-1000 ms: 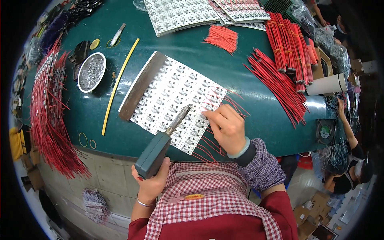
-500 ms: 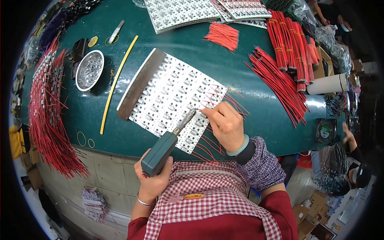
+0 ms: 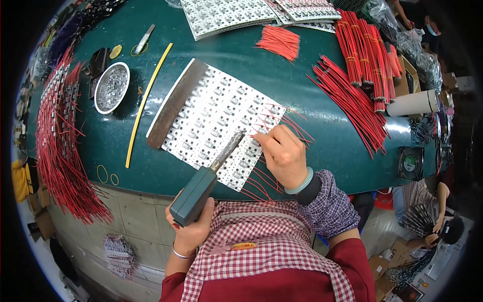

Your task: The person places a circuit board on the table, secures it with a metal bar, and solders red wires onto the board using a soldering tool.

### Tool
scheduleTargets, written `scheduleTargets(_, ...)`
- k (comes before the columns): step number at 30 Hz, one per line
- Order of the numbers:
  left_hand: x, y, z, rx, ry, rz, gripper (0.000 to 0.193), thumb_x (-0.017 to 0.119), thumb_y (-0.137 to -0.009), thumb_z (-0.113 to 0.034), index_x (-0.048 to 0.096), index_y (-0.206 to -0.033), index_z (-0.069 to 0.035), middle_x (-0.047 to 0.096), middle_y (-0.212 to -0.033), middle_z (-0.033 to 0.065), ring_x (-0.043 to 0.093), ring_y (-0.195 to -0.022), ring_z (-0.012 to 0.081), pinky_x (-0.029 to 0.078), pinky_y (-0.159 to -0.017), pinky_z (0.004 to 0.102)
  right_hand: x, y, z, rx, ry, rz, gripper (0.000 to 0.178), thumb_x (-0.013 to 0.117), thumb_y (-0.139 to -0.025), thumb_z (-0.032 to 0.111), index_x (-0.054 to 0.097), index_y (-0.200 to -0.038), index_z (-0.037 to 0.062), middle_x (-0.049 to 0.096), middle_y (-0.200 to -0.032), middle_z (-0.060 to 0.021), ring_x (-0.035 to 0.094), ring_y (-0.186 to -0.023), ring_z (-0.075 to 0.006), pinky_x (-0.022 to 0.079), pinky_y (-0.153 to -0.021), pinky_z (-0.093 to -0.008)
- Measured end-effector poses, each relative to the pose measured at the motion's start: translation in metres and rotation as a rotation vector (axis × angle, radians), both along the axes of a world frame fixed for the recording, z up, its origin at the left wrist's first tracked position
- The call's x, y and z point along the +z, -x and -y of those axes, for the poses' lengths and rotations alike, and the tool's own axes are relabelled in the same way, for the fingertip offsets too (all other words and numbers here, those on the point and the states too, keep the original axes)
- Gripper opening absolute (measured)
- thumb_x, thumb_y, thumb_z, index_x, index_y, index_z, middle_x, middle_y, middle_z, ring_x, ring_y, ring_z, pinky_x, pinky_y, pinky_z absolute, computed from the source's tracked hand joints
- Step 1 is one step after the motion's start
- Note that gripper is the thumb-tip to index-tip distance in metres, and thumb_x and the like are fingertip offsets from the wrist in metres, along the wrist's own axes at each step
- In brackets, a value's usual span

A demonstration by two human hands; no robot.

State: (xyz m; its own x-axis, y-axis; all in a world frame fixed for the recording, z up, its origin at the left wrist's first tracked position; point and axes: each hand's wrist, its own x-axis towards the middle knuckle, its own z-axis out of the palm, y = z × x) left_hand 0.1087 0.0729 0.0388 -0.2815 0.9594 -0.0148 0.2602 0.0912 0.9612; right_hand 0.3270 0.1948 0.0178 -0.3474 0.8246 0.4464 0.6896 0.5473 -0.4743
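Note:
My left hand (image 3: 193,226) is wrapped around the grip of a green soldering gun (image 3: 193,195), its tip resting on or just over a white circuit board panel (image 3: 201,118). Close to that tip, my right hand (image 3: 285,156) pinches a thin red wire (image 3: 253,136) over the panel's right part. More red wires (image 3: 256,187) stick out past the panel's right and lower right edges. A dark metal bar (image 3: 178,103) lies along the panel's left edge. My fingers hide part of the pinched wire.
Red wire bundles (image 3: 352,108) lie at the right, with a shorter bundle (image 3: 279,43) farther back. Stacked panels (image 3: 229,17) sit at the far edge. On the left are a white bowl (image 3: 111,89), a yellow strip (image 3: 146,100) and wired boards (image 3: 60,146). A co-worker (image 3: 437,216) sits at the right.
The soldering gun's tip has shifted slightly up and left on the panel, its body tilting a little. My right hand stays nearly in place. The co-worker's arms at the right have moved down.

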Motion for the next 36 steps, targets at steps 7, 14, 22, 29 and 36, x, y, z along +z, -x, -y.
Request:
scheduleTargets(7,-0.006,0.001,0.006,-0.018,-0.077,-0.111,0.015,0.078,-0.077,-0.002,0.071,-0.09,0.001,0.068,-0.08,0.0078,0.063,-0.063,0.0154,0.05,-0.059,0.0272,0.004,-0.001,0.006,-0.034,-0.023,-0.027,0.021,0.072,-0.073,-0.006,0.071,-0.092,0.0038,0.056,-0.077,-0.0075,0.059,-0.071,-0.0254,0.049,-0.06,-0.0363)
scheduleTargets(14,-0.005,0.007,0.007,-0.011,-0.1,-0.19,0.015,0.078,-0.077,-0.002,0.071,-0.09,0.0,0.067,-0.08,0.0072,0.062,-0.062,0.0154,0.05,-0.058,0.0275,0.056,-0.015,0.039,-0.137,-0.078,-0.087,0.031,0.073,-0.068,-0.013,0.071,-0.096,0.0006,0.055,-0.071,-0.0075,0.054,-0.063,-0.024,0.043,-0.053,-0.0341)
scheduleTargets(22,0.006,0.003,0.001,0.0,-0.039,-0.05,0.016,0.077,-0.077,0.001,0.07,-0.091,0.003,0.069,-0.083,0.0081,0.063,-0.066,0.0126,0.051,-0.061,0.0265,0.021,0.022,0.024,-0.116,-0.07,-0.187,0.023,0.072,-0.069,-0.009,0.067,-0.09,0.0015,0.051,-0.074,-0.0088,0.054,-0.066,-0.0269,0.044,-0.056,-0.0373)
scheduleTargets(29,-0.002,0.006,0.005,-0.024,-0.045,-0.094,0.014,0.076,-0.076,0.003,0.069,-0.088,0.004,0.069,-0.084,0.0097,0.065,-0.067,0.0151,0.051,-0.06,0.0263,-0.003,0.027,0.018,-0.121,-0.06,-0.116,0.019,0.071,-0.071,-0.006,0.065,-0.086,0.0022,0.049,-0.074,-0.0085,0.055,-0.068,-0.0261,0.046,-0.058,-0.038)
scheduleTargets(36,0.003,0.006,-0.006,-0.095,-0.088,-0.079,0.013,0.075,-0.074,0.006,0.068,-0.086,0.004,0.066,-0.081,0.0097,0.063,-0.065,0.0158,0.048,-0.057,0.0268,-0.004,0.028,0.02,-0.106,-0.057,-0.053,0.019,0.07,-0.072,-0.007,0.063,-0.087,0.001,0.048,-0.075,-0.0093,0.055,-0.07,-0.0268,0.046,-0.059,-0.0386)
